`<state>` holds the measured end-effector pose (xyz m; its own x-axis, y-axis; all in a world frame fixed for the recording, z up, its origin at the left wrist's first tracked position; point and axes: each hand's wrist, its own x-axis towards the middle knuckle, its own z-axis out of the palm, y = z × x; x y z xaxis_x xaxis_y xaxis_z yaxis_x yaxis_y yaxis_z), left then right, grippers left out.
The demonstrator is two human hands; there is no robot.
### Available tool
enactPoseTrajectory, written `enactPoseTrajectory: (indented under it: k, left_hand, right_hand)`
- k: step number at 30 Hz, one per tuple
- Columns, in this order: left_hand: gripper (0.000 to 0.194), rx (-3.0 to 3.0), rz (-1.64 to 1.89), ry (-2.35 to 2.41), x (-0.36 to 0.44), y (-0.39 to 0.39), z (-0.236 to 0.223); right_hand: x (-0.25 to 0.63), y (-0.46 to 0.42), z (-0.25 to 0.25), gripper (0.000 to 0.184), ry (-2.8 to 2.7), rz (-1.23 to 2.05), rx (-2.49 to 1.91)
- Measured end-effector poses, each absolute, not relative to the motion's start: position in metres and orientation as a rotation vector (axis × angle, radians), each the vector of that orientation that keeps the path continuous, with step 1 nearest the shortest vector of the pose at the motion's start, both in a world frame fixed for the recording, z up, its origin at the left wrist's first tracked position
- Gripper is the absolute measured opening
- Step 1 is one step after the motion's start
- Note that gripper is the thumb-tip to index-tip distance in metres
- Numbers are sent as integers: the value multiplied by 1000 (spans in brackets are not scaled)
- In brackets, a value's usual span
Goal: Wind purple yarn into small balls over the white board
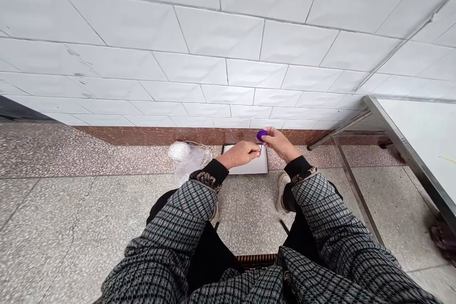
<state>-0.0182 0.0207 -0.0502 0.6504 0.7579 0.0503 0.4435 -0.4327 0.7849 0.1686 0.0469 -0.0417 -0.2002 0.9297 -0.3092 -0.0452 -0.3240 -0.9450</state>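
My right hand [280,142] is closed on a small purple round object [261,135], held up by its fingertips. My left hand [242,153] sits just to the left of it, its fingers pinched together at a thin strand that hangs from the purple object. What the left fingers pinch is too fine to name. Both hands hover above a white flat box [249,167] lying on the floor. My forearms wear checked grey sleeves with black cuffs.
A white ball of yarn in a clear plastic bag [185,154] lies on the speckled floor to the left of the box. A tiled white wall stands ahead. A metal table with its leg [356,190] stands at the right. My shoes [282,190] rest below the hands.
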Motion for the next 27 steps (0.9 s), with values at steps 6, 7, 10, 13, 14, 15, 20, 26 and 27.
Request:
enactPoseTrajectory:
  k: [6, 7, 10, 13, 14, 15, 20, 26, 27]
  left_hand:
    - [22, 2082, 558, 964, -25, 22, -49]
    - [22, 2082, 589, 1003, -27, 23, -48]
    - [20, 2064, 665, 1100, -33, 26, -45]
    - [21, 1988, 723, 1217, -36, 28, -44]
    - [22, 1955, 736, 1269, -36, 27, -44]
    - [22, 1930, 736, 1310, -36, 25, -44]
    - [22, 1948, 688, 1272, -27, 7, -42]
    - [23, 2011, 628, 1213, -21, -3, -44]
    - [22, 2015, 622, 1208, -21, -2, -44]
  right_hand:
    - [170, 45, -43, 28, -1362, 1575, -1432]
    - [172, 44, -42, 28, -1441, 1636, -1438]
    - [176, 39, -35, 32, -1601, 1955, -1260]
    - [180, 33, -23, 40, -1390, 2131, -974]
    - [180, 32, -20, 43, -1277, 2134, -898]
    - [180, 30, -17, 46, -1172, 2124, -836]
    - [172, 29, -18, 46, -872, 1912, -799]
    - [171, 34, -31, 45, -861, 1797, -938]
    - [172, 35, -33, 47, -876, 1785, -959]
